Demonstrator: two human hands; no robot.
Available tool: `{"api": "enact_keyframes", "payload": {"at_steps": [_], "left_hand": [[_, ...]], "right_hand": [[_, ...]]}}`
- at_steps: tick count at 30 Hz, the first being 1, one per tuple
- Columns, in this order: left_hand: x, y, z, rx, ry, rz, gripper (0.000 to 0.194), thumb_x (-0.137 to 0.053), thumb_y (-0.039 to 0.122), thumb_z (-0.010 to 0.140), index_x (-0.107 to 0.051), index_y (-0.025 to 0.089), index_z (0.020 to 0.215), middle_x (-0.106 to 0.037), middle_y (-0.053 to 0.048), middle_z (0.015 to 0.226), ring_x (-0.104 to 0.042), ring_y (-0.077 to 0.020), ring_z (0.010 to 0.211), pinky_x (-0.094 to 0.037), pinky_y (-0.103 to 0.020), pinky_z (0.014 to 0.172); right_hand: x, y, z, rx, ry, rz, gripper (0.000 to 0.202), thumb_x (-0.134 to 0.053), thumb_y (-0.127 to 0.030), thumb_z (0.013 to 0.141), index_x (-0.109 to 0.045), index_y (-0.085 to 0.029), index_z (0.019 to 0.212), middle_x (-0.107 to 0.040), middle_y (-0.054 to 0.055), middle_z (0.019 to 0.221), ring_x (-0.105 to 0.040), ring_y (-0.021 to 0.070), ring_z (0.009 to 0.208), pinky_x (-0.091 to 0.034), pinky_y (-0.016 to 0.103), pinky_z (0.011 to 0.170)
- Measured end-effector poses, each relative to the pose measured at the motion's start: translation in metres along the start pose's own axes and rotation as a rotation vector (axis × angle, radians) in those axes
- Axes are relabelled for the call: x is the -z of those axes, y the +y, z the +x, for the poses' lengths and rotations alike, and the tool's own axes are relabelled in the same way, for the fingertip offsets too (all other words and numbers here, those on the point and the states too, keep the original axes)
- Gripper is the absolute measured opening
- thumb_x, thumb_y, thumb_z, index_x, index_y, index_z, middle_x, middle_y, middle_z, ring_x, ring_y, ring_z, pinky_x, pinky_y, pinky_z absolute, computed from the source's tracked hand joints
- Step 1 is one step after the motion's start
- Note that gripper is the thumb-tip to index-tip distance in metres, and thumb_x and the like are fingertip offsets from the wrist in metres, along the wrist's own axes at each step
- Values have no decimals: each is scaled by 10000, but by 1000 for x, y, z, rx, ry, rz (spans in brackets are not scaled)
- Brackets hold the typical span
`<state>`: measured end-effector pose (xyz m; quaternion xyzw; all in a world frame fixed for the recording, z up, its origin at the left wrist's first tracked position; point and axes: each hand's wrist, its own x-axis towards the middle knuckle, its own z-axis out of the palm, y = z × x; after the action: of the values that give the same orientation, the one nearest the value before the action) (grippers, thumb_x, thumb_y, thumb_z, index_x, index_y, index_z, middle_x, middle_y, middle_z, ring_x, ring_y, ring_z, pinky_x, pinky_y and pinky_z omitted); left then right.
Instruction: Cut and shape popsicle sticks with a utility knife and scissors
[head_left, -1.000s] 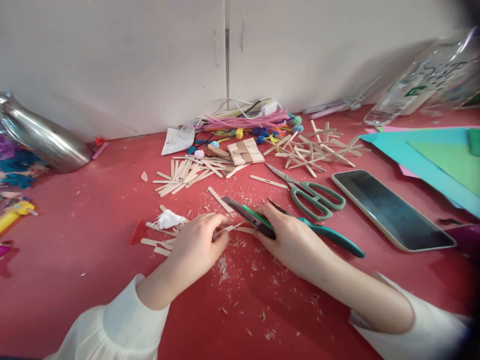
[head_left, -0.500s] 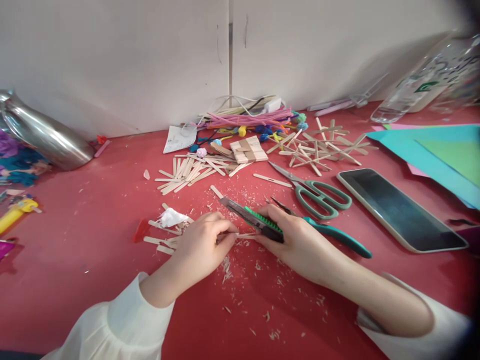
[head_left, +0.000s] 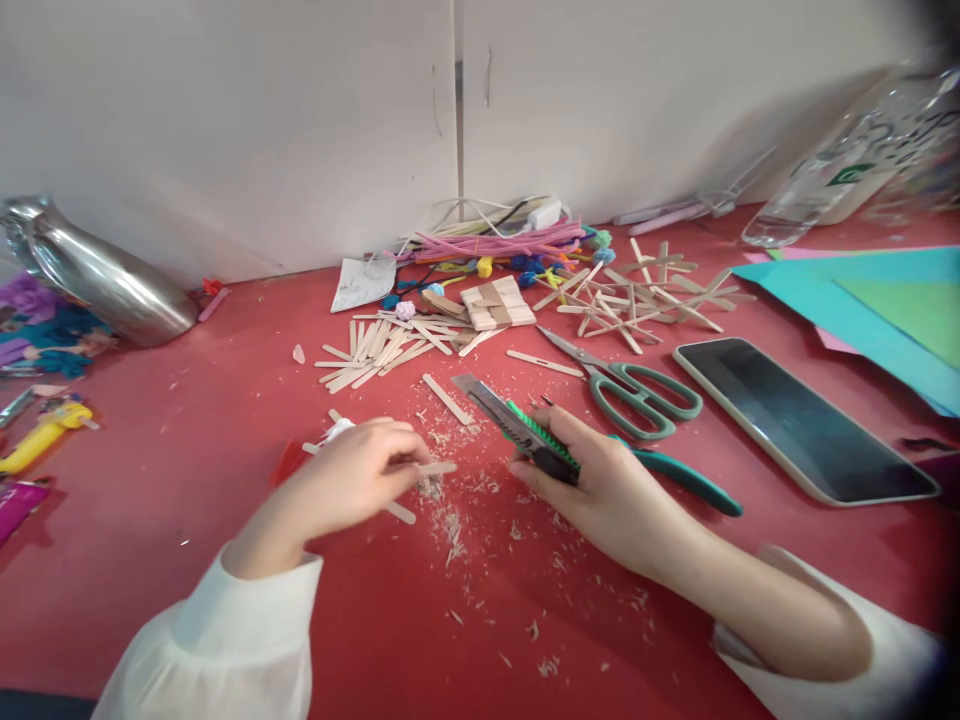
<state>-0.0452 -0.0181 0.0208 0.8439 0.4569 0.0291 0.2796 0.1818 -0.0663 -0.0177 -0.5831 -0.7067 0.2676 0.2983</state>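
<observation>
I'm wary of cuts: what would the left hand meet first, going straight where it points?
Probably the right hand, gripping a cutter, though depth between the two is hard to judge.

Soft light, dark blurry corners at right.

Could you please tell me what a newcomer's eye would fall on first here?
Probably the cutter in the right hand, over the middle of the red table. Next, the stick in the left hand, with shavings scattered between the hands. Beyond the right hand lie scissors, with a phone to their right.
</observation>
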Motion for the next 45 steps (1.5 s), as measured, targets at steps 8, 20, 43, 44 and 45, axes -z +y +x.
{"api": "enact_keyframes", "payload": {"at_steps": [8, 20, 43, 44, 45], "left_hand": [[28, -32, -15, 133, 15, -53, 197, -512, 327, 807, -661, 201, 780, -633, -17, 798, -585, -137, 723, -436, -229, 646], [-23, -1, 31, -118, 273, 231, 330, -459, 174, 864, -521, 166, 1188, -477, -98, 1301, -423, -231, 1204, -335, -397, 1008], [-30, 36, 31, -195, 188, -125, 41, -531, 189, 836, -567, 189, 816, -630, 10, 801, -583, -114, 738, -426, -223, 652], [-28, 34, 29, -208, 164, -126, 58, -520, 190, 840, -577, 193, 833, -635, 8, 813, -583, -112, 737, -426, -221, 649], [-25, 31, 27, -207, 139, -125, 78, -506, 199, 848, -584, 195, 844, -637, 6, 813, -584, -111, 725, -425, -221, 638]], "right_hand": [[2, 0, 0, -27, -38, 41, 81, -449, -303, 840, -427, -235, 803, -586, 9, 728, -577, 169, 648, -447, 289, 598], [1, 3, 9, -36, 56, 87, 138, -476, -363, 788, -438, -231, 783, -533, -21, 610, -501, 149, 537, -406, 268, 519], [5, 5, 4, -47, 55, 254, 161, -510, -354, 769, -422, -225, 726, -491, -41, 603, -438, 123, 527, -379, 258, 494], [5, 4, 4, -49, 53, 247, 151, -505, -336, 768, -414, -227, 717, -484, -43, 597, -437, 122, 526, -378, 256, 492], [6, 3, 4, -54, 57, 236, 150, -501, -327, 769, -404, -229, 707, -476, -45, 590, -435, 121, 521, -377, 254, 487]]}}
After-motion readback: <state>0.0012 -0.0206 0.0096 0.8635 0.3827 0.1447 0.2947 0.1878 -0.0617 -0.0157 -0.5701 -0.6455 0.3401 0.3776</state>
